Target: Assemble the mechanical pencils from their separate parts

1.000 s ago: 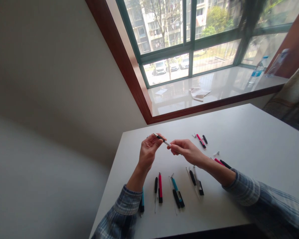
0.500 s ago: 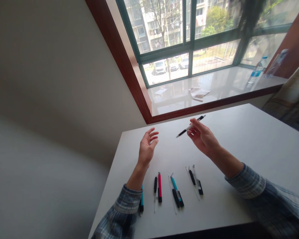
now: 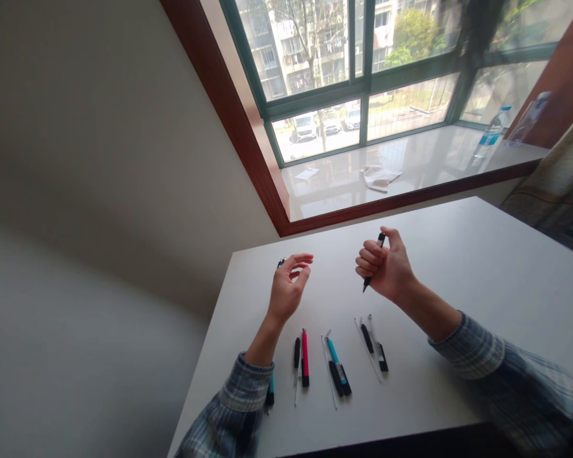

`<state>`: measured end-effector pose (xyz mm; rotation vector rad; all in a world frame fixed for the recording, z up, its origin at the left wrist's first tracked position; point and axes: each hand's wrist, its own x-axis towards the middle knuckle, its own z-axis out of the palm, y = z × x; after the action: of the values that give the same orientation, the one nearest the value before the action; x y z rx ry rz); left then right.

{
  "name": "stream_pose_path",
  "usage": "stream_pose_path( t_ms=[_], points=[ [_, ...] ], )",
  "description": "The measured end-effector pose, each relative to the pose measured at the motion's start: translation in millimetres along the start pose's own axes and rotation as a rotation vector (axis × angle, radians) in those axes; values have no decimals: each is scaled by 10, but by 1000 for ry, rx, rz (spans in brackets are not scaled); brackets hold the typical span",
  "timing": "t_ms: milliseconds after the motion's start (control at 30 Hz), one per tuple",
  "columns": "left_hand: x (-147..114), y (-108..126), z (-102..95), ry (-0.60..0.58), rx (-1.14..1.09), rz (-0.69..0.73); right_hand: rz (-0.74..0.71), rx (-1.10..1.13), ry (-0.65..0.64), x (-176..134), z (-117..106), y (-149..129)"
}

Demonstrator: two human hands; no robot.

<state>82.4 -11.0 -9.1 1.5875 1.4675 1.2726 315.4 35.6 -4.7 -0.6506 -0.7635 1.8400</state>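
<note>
In the head view my right hand [image 3: 392,270] is wrapped round a black-and-white click pen [image 3: 381,240]. The pen stands steeply, tip down, with my thumb on its top end. My left hand [image 3: 287,292] is raised over the table, its fingers curved and apart from the thumb, with nothing seen between them. Just past its knuckles shows the end of a dark pen [image 3: 281,262]; the rest is hidden behind the hand. Nearer me lie a pink pen barrel [image 3: 305,359], a blue-and-black pen barrel [image 3: 333,352] and a clear barrel with a black end [image 3: 382,356].
Thin white refills [image 3: 329,375] and black pen parts [image 3: 297,353] lie beside the barrels on the white table [image 3: 439,254]. Another blue pen [image 3: 270,389] is partly under my left sleeve. A windowsill behind holds a cloth [image 3: 381,178] and a plastic bottle [image 3: 491,132].
My right hand has turned the pen from a slanting fingertip hold to a steep fist hold, thumb on top. My left hand has shifted slightly right, uncovering a pen end behind it.
</note>
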Motion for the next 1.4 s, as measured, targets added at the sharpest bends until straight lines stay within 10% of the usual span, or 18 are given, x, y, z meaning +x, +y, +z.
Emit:
stream_pose_path(
  t_ms=[433,900,1167,1400],
  points=[
    [-82,135,90,-338,218,57,5,-72,-63,-44,173,156],
    [-84,274,158,-507,-200,12,-324,-815,-94,-16,71,361],
    [-54,246,136,-427,-69,23,-261,-920,-130,-29,68,464],
    [109,68,-116,-79,624,52,-339,-1122,-60,-92,112,389]
  ],
)
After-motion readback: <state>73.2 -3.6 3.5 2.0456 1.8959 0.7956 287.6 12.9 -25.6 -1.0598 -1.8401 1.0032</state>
